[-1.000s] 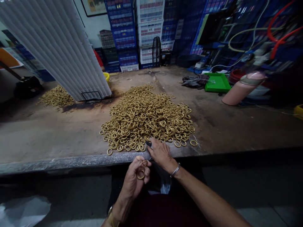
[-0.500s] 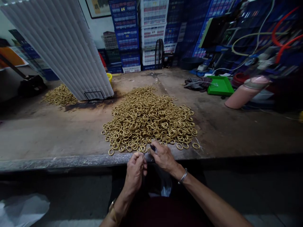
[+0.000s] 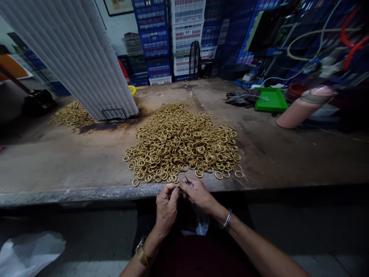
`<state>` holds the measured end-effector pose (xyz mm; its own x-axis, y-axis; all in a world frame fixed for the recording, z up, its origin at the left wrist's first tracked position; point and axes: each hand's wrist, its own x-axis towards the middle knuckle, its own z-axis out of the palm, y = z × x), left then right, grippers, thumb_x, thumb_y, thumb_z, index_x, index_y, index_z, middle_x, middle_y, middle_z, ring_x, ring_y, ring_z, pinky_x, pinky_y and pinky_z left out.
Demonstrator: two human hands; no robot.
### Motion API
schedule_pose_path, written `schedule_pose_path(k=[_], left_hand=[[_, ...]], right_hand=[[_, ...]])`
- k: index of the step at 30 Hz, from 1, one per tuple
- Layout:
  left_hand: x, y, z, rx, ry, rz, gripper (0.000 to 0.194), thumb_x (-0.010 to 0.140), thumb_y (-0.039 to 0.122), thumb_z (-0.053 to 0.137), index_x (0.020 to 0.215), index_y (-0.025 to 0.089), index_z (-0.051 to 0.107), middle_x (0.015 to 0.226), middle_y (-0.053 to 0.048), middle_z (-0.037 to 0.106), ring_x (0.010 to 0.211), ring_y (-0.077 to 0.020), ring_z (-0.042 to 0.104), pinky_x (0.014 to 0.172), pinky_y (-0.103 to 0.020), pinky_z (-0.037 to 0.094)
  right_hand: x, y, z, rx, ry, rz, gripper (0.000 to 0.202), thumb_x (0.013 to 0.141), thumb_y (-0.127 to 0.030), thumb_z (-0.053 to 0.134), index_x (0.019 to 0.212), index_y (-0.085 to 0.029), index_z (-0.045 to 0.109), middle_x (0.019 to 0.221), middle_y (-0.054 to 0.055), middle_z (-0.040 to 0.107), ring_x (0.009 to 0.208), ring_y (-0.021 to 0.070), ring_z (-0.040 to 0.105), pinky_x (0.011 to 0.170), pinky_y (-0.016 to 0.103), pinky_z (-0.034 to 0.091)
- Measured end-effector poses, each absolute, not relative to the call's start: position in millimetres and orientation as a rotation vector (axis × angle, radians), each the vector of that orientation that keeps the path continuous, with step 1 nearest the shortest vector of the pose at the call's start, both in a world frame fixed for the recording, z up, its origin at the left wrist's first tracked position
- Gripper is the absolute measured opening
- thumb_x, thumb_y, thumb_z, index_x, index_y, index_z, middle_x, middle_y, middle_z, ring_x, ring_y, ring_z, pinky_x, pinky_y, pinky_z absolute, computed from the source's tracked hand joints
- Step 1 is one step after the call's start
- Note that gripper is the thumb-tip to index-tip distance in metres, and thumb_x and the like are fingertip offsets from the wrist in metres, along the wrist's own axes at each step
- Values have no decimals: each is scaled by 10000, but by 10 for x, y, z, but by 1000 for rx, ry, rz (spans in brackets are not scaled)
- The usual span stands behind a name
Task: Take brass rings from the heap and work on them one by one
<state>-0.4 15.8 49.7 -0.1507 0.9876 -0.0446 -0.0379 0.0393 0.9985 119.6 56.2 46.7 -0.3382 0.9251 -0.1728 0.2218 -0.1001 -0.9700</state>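
A wide heap of brass-coloured rings lies on the worn table, reaching close to its front edge. Just in front of that edge, my left hand is closed, fingertips pinched on something small that looks like a ring. My right hand touches it from the right, its fingers closed round a small dark pointed tool. Most of the tool is hidden by the fingers. Several loose rings lie just beyond both hands.
A tall ribbed pale panel leans at the back left beside a smaller ring pile. To the right are a green tray and a pink cylinder. Stacked crates stand behind the table.
My hands have come together, the right lower and against the left fingertips. The view has shifted slightly.
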Motion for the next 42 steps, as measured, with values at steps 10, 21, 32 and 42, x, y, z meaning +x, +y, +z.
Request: schedule_pose_path(k=[10,21,32,42], left_hand=[[-41,146,538,763,1115,1040,275,771,426,510,689,168,463,533,66,416,384,-28,292,368,-152,188],[-24,111,443,708,1090,1083,270,756,430,536,721,176,452,580,60,459,405,-24,320,377,-144,195],[-49,123,467,775,1103,1148,274,760,433,534,721,179,441,567,60,459,402,-28,328,378,-143,220],[-71,126,435,972,1195,1130,272,785,431,498,696,178,453,543,60,408,426,-44,306,407,-162,248]], right_hand=[[1174,599,579,-1305,-1472,1447,185,725,-310,523,617,-160,524,536,-44,467,490,63,397,472,177,332],[1204,579,495,-1327,-1605,1255,172,770,-257,456,705,-158,581,601,-15,570,569,98,505,569,205,388],[1253,475,413,-1247,-2179,828,109,741,-135,447,705,-183,537,585,-14,538,539,98,446,545,206,287],[1278,469,483,-1261,-2318,822,127,729,-123,423,740,-185,533,627,0,570,574,110,466,563,211,280]])
